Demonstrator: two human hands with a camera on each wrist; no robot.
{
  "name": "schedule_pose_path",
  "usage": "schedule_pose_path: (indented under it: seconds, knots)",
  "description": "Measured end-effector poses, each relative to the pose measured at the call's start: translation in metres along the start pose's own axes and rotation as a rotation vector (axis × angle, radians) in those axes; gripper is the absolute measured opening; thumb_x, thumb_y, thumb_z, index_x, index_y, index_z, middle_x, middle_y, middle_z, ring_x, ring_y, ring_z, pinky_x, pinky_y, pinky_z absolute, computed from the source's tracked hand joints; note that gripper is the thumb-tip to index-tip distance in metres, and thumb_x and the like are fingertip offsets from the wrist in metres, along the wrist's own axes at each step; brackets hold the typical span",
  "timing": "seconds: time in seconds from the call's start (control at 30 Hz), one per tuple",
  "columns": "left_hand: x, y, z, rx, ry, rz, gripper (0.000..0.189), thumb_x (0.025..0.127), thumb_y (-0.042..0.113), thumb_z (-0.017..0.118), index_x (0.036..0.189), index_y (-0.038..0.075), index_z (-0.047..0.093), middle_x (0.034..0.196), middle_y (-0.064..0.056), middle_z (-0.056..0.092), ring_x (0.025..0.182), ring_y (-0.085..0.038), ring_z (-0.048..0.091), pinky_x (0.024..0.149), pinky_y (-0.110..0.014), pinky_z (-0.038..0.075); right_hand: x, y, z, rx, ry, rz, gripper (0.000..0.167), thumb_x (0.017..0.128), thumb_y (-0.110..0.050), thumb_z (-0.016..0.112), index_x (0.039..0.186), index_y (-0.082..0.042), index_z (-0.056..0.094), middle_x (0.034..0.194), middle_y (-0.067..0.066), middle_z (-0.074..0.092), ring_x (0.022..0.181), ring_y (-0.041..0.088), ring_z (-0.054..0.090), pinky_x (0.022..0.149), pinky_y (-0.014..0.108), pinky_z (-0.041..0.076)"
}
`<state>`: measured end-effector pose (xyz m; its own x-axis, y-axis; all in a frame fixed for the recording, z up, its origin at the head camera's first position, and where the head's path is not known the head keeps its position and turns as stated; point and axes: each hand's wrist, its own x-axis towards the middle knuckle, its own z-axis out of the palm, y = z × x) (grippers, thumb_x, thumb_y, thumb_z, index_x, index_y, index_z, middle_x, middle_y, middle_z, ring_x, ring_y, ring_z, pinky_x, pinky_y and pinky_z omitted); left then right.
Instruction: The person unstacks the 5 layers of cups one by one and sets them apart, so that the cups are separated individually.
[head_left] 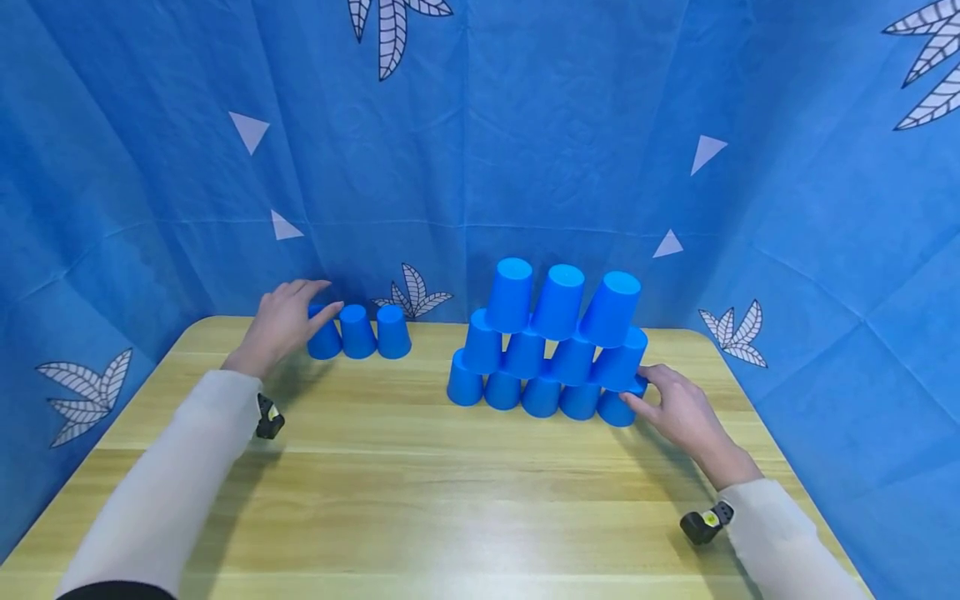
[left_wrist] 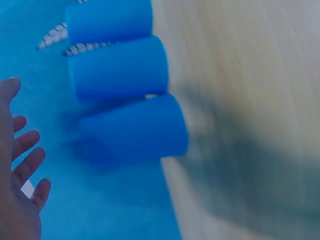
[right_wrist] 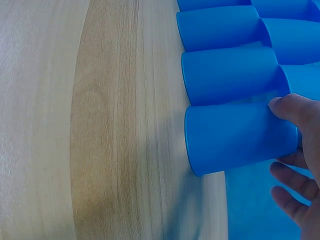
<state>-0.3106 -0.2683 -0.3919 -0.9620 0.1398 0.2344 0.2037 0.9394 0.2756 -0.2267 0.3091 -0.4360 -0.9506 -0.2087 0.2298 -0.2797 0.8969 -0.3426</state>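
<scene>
- Blue cups, all upside down, stand on a wooden tabletop point(head_left: 450, 492).
- Right of centre is a stack point(head_left: 523, 357): five cups below, four above, three on top.
- The person's right hand point(head_left: 678, 408) pinches the end cup point(head_left: 617, 410) of the bottom row, at the right, between thumb and fingers.
- Toward the left, three cups stand in a row point(head_left: 357, 335).
- The left hand point(head_left: 279, 323), holding nothing, is by the leftmost cup, fingers spread.
- Behind hangs blue cloth point(head_left: 585, 150) with white leaves.
</scene>
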Motion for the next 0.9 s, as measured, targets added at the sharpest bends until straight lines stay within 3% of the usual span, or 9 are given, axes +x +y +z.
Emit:
schedule_pose_path:
  seconds: [0.17, 0.5, 0.7, 0.9]
  knots:
    - [-0.001, 0.026, -0.011, 0.013, 0.006, 0.053, 0.07, 0.097, 0.059, 0.047, 0.143, 0.007, 0.047, 0.144, -0.022, 0.044, 0.134, -0.045, 0.033, 0.106, -0.064, 0.023, 0.0, 0.0, -0.002, -0.001, -0.003, 0.0, 0.059, 0.093, -0.038, 0.067, 0.128, 0.008, 0.056, 0.123, 0.027, 0.06, 0.114, 0.047, 0.056, 0.094, 0.063, 0.043]
    - [-0.002, 0.081, -0.029, -0.004, -0.009, 0.236, 0.056, 0.097, 0.046, 0.058, 0.14, 0.01, 0.053, 0.141, -0.017, 0.049, 0.134, -0.04, 0.037, 0.107, -0.063, 0.024, 0.0, 0.001, -0.001, -0.006, -0.007, -0.008, 0.059, 0.093, -0.039, 0.067, 0.128, 0.008, 0.056, 0.122, 0.027, 0.06, 0.112, 0.047, 0.056, 0.093, 0.063, 0.044]
    - [-0.003, 0.115, -0.043, -0.025, 0.004, 0.353, 0.06, 0.096, 0.052, 0.056, 0.142, 0.013, 0.052, 0.141, -0.013, 0.05, 0.133, -0.036, 0.04, 0.108, -0.061, 0.024, 0.0, 0.0, -0.002, -0.006, -0.013, 0.0, 0.059, 0.093, -0.038, 0.067, 0.128, 0.008, 0.055, 0.124, 0.028, 0.059, 0.114, 0.047, 0.055, 0.094, 0.063, 0.042]
    - [-0.002, 0.153, -0.059, -0.023, -0.001, 0.411, 0.064, 0.094, 0.055, 0.057, 0.142, 0.015, 0.052, 0.143, -0.01, 0.05, 0.134, -0.032, 0.04, 0.109, -0.058, 0.026, -0.001, 0.0, -0.002, 0.002, -0.011, 0.001, 0.06, 0.094, -0.04, 0.066, 0.128, 0.008, 0.055, 0.124, 0.028, 0.059, 0.115, 0.048, 0.055, 0.094, 0.063, 0.042]
